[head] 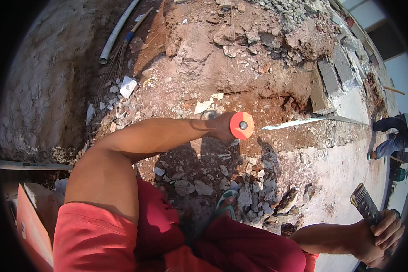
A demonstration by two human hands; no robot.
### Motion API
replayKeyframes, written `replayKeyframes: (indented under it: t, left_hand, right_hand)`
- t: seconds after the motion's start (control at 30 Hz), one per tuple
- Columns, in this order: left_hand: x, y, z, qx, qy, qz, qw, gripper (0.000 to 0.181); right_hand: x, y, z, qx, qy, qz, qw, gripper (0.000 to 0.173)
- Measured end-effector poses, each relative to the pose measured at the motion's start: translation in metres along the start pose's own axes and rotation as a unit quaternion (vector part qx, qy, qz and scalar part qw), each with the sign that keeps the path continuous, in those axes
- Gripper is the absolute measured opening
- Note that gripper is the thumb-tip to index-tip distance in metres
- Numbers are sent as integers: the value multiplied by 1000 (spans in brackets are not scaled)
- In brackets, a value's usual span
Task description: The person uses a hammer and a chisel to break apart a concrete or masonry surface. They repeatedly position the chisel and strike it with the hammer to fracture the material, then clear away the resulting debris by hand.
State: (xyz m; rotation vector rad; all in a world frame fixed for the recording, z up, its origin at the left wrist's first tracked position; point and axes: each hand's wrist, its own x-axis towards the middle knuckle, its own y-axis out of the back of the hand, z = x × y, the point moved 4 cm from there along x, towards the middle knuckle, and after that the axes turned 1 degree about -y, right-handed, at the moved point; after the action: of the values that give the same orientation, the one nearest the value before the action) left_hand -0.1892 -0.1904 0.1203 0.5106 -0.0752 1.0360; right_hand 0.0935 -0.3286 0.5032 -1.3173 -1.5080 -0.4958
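My left hand (221,126) is wrapped around a chisel with an orange hand guard (237,132). The chisel stands nearly in line with my view, so mostly its round guard and metal striking end (243,125) show; its tip is hidden below. Beneath it lies reddish broken ground (204,149) with stones and rubble. Far to the lower right, my right hand (380,238) grips a dark tool (364,204) with small round marks on its side and a ridged end. Its exact kind I cannot tell. The two hands are well apart.
My sandalled foot (227,204) rests beside loose rubble (250,199). A white strip (292,123) reaches a raised concrete slab edge (348,105). A pipe (117,32) and a broom (133,31) lie upper left, by an earth wall (51,85). Another person (396,132) is at right.
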Motion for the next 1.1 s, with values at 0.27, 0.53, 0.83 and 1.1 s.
replayKeyframes:
  t: [0.27,0.53,0.83,1.1]
  left_hand:
    - [-3,-17,21,-51,27,7,998,31]
    - [-5,2,9,-1,-73,9,997,32]
    - [8,-1,0,-35,6,-16,999,35]
    - [-14,2,-8,10,-34,16,999,38]
  right_hand:
    - [-250,40,137,-441,-509,-329,662,34]
    - [-10,-29,34,-32,-180,-99,978,46]
    - [-230,42,130,-460,-380,-284,751,42]
    - [-70,-14,74,-142,-345,15,928,52]
